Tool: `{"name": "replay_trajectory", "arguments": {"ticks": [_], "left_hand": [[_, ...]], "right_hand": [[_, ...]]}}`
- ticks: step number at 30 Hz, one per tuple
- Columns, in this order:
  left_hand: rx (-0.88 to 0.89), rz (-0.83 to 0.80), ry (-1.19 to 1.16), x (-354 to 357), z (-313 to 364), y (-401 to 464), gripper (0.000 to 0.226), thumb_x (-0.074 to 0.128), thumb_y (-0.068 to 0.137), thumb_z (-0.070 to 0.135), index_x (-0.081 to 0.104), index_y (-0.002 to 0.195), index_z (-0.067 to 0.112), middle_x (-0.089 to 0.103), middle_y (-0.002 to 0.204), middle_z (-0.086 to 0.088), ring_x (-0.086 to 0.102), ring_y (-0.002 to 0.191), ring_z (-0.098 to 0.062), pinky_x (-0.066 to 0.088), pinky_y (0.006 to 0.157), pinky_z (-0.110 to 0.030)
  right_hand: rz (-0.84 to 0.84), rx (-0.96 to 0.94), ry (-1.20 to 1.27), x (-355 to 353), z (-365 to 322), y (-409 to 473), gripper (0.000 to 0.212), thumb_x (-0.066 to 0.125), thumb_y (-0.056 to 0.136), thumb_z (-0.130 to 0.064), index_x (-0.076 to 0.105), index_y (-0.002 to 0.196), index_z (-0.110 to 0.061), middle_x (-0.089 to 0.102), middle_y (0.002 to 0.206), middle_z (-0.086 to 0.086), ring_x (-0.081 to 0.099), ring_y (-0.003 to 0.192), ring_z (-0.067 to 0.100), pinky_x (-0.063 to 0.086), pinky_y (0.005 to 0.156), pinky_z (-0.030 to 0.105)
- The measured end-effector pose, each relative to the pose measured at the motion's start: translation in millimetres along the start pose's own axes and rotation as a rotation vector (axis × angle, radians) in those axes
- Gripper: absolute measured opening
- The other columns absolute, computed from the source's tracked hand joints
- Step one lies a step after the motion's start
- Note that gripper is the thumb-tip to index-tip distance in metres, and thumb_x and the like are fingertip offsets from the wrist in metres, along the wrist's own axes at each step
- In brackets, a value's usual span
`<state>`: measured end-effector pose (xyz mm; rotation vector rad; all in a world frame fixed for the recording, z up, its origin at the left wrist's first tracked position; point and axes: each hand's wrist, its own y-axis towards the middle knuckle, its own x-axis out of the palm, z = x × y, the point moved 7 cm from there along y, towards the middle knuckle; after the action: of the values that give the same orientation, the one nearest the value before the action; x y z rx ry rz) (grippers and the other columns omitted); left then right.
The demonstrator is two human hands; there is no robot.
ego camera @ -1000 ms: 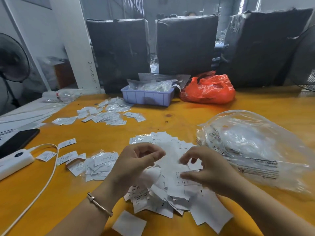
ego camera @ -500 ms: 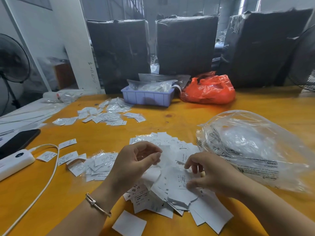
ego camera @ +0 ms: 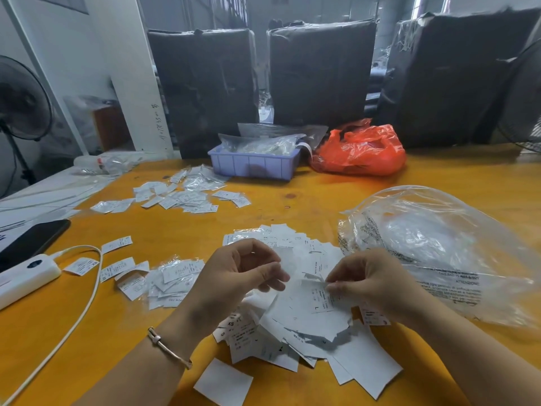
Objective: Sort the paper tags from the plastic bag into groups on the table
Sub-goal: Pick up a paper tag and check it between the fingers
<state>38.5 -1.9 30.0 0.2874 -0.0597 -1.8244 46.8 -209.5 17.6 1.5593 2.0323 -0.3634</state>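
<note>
1 tag (ego camera: 320, 298) is pinched by the right hand (ego camera: 371, 284) at frame centre, left hand (ego camera: 237, 273) loosely curled w/ nothing held, 3 tag groups (ego camera: 181, 194) seen.

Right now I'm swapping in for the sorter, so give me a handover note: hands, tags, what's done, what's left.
Right hand: pinches one tag marked L over the main pile.
Left hand: fingers curled above the pile; whether it holds anything is unclear.
Bag: lies right of the pile.
Done: a group at far left and another at near left on the table.
Left: the whole main pile, starting with the L tag.
</note>
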Motion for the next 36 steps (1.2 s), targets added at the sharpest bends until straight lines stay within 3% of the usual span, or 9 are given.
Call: {"name": "replay_trajectory", "arguments": {"ticks": [5, 8, 11, 14, 19, 23, 28, 33, 36], "left_hand": [[-0.029, 0.008, 0.000, 1, -1, 0, 0.028, 0.073, 0.078, 0.023, 0.067, 0.101, 0.008, 0.077, 0.086, -0.010, 0.074, 0.078, -0.025, 0.056, 0.066, -0.024], [-0.029, 0.027, 0.002, -2, -3, 0, 0.018, 0.071, 0.085, 0.014, 0.067, 0.101, 0.006, 0.077, 0.085, -0.011, 0.074, 0.077, -0.026, 0.056, 0.066, -0.024], [-0.029, 0.029, 0.011, -3, -4, 1, 0.011, 0.068, 0.089, 0.006, 0.067, 0.100, 0.006, 0.077, 0.085, -0.011, 0.074, 0.077, -0.027, 0.056, 0.066, -0.025], [-0.036, 0.019, 0.013, -2, -5, 2, 0.011, 0.069, 0.089, 0.007, 0.068, 0.100, 0.006, 0.077, 0.085, -0.011, 0.074, 0.077, -0.026, 0.057, 0.067, -0.025], [-0.038, -0.004, -0.001, 0, -2, 1, 0.026, 0.068, 0.082, 0.027, 0.070, 0.099, 0.007, 0.077, 0.086, -0.010, 0.075, 0.076, -0.025, 0.057, 0.065, -0.025], [-0.045, -0.028, -0.023, 2, -2, 0, 0.025, 0.066, 0.085, 0.028, 0.070, 0.102, 0.010, 0.078, 0.089, -0.009, 0.075, 0.081, -0.026, 0.057, 0.065, -0.023], [-0.057, -0.049, -0.042, 3, -2, -1, 0.027, 0.073, 0.081, 0.025, 0.070, 0.104, 0.012, 0.078, 0.092, -0.009, 0.076, 0.084, -0.025, 0.057, 0.066, -0.023], [-0.059, -0.054, -0.056, 3, -1, -2, 0.029, 0.073, 0.080, 0.026, 0.070, 0.103, 0.008, 0.078, 0.092, -0.009, 0.076, 0.086, -0.025, 0.058, 0.067, -0.024], [-0.047, -0.064, -0.050, 4, 0, -2, 0.028, 0.072, 0.081, 0.026, 0.069, 0.101, 0.006, 0.078, 0.093, -0.009, 0.076, 0.086, -0.025, 0.059, 0.068, -0.025]], "right_hand": [[0.083, -0.051, -0.075, 3, -3, -2, 0.011, 0.082, 0.075, -0.019, 0.075, 0.079, -0.027, 0.064, 0.056, -0.019, 0.055, 0.051, -0.003, 0.040, 0.051, 0.010], [0.031, -0.018, -0.149, 4, -7, -3, 0.036, 0.084, 0.070, -0.030, 0.068, 0.103, -0.033, 0.069, 0.079, -0.012, 0.062, 0.066, 0.002, 0.049, 0.059, 0.017], [-0.057, 0.090, -0.116, -1, -2, -5, 0.048, 0.088, 0.067, -0.022, 0.066, 0.108, -0.032, 0.065, 0.094, -0.008, 0.064, 0.072, 0.005, 0.054, 0.064, 0.021], [-0.004, 0.125, -0.170, -11, 0, -5, 0.041, 0.085, 0.069, -0.009, 0.068, 0.101, -0.027, 0.065, 0.091, -0.006, 0.065, 0.071, 0.005, 0.053, 0.061, 0.017], [0.176, 0.066, -0.157, -29, -6, -5, 0.031, 0.083, 0.070, -0.003, 0.070, 0.085, -0.026, 0.070, 0.082, -0.008, 0.065, 0.072, 0.000, 0.047, 0.059, 0.010], [0.153, 0.011, -0.134, -25, -13, -6, 0.027, 0.081, 0.072, -0.002, 0.071, 0.084, -0.024, 0.070, 0.083, -0.011, 0.065, 0.080, -0.004, 0.055, 0.067, 0.019], [0.200, -0.110, 0.044, -27, -28, -8, 0.025, 0.074, 0.075, 0.010, 0.074, 0.083, -0.013, 0.070, 0.096, -0.007, 0.062, 0.097, 0.001, 0.060, 0.070, 0.028], [0.279, -0.202, 0.459, -38, -38, -15, 0.026, 0.071, 0.070, 0.014, 0.076, 0.080, -0.010, 0.075, 0.084, 0.008, 0.071, 0.084, 0.020, 0.057, 0.065, 0.024], [0.291, -0.217, 0.591, -39, -44, -18, 0.019, 0.073, 0.063, 0.002, 0.077, 0.077, -0.010, 0.075, 0.082, 0.011, 0.071, 0.081, 0.022, 0.058, 0.067, 0.026]]}}
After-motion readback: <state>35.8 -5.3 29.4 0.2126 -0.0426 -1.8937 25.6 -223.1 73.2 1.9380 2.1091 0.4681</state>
